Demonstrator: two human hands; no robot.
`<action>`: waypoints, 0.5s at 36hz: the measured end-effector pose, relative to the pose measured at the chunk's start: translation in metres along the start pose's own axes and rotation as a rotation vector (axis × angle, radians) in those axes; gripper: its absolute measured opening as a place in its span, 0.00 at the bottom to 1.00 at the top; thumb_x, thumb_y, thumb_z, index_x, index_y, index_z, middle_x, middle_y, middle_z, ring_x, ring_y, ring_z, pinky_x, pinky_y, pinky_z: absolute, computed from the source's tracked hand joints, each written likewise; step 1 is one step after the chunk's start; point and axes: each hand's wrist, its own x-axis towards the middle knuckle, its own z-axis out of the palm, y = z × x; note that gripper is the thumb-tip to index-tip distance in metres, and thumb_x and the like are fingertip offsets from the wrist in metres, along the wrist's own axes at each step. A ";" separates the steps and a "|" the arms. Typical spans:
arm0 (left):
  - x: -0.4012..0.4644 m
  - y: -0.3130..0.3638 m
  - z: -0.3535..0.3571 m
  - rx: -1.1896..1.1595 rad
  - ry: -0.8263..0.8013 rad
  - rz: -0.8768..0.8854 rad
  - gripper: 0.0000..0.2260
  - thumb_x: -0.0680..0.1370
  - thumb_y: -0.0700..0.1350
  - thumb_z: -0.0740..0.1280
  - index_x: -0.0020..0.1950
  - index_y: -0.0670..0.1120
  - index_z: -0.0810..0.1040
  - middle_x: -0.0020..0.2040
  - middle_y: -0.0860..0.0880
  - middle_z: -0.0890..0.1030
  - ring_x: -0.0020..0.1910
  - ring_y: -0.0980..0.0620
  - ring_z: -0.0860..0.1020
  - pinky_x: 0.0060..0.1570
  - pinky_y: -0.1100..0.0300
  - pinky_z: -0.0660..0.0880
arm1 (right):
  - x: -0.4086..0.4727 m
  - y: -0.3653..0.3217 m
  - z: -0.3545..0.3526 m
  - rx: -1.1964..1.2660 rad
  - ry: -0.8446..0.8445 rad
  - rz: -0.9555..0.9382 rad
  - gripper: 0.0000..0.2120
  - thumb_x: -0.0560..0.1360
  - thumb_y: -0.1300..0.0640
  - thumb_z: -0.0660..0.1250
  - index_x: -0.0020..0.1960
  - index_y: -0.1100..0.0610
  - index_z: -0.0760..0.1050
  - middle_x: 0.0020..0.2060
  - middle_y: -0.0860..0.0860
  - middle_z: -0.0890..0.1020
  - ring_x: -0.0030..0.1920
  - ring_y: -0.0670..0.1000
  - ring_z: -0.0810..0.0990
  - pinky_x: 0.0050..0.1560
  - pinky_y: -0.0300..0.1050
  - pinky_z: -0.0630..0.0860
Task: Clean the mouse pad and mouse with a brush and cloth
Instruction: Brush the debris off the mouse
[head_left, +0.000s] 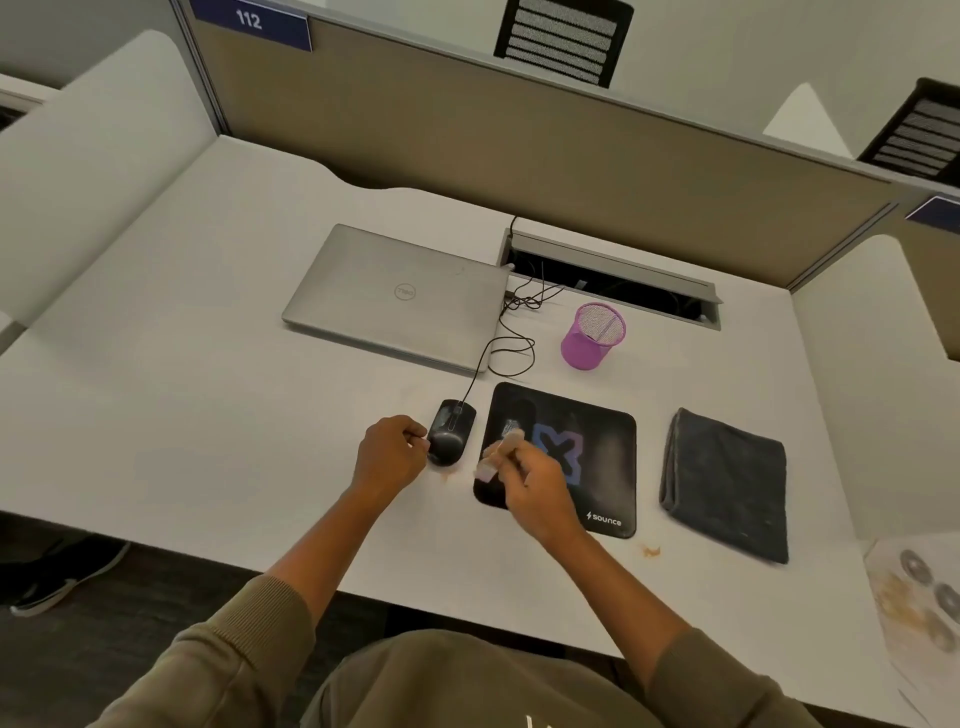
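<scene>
A black wired mouse (451, 430) lies on the white desk just left of the black mouse pad (597, 457), which bears a blue X and the word "source". My left hand (389, 452) has its fingers curled, and their tips touch the mouse's near left side. Over the pad's left part, my right hand (535, 491) grips a small brush (501, 449) that is blurred by motion. A folded dark grey cloth (727, 483) lies flat to the right of the pad.
A closed silver laptop (395, 293) lies behind the mouse, whose cable (511, 348) loops toward a desk cable slot (613, 278). A purple mesh cup (592, 338) stands behind the pad. Brown crumbs (650, 551) lie near the front edge. Coins on paper (924, 592) sit far right.
</scene>
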 end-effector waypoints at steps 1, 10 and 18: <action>0.000 0.003 0.000 -0.003 0.012 0.011 0.07 0.81 0.41 0.73 0.58 0.44 0.84 0.53 0.48 0.85 0.49 0.52 0.82 0.53 0.61 0.76 | 0.004 0.002 -0.006 0.013 0.027 0.036 0.09 0.85 0.58 0.65 0.61 0.58 0.81 0.50 0.45 0.84 0.53 0.39 0.83 0.56 0.34 0.80; 0.001 0.050 0.015 -0.016 0.041 0.122 0.07 0.82 0.42 0.71 0.60 0.46 0.83 0.54 0.50 0.84 0.49 0.55 0.79 0.53 0.65 0.75 | 0.035 0.018 -0.071 0.047 0.134 0.092 0.06 0.86 0.56 0.64 0.59 0.54 0.78 0.46 0.47 0.84 0.45 0.47 0.85 0.42 0.38 0.82; -0.001 0.104 0.051 0.017 -0.113 0.242 0.08 0.82 0.45 0.72 0.62 0.49 0.83 0.54 0.54 0.83 0.52 0.56 0.80 0.59 0.60 0.78 | 0.057 0.059 -0.115 -0.154 0.119 0.148 0.06 0.84 0.51 0.66 0.54 0.53 0.80 0.44 0.47 0.83 0.43 0.48 0.82 0.45 0.39 0.78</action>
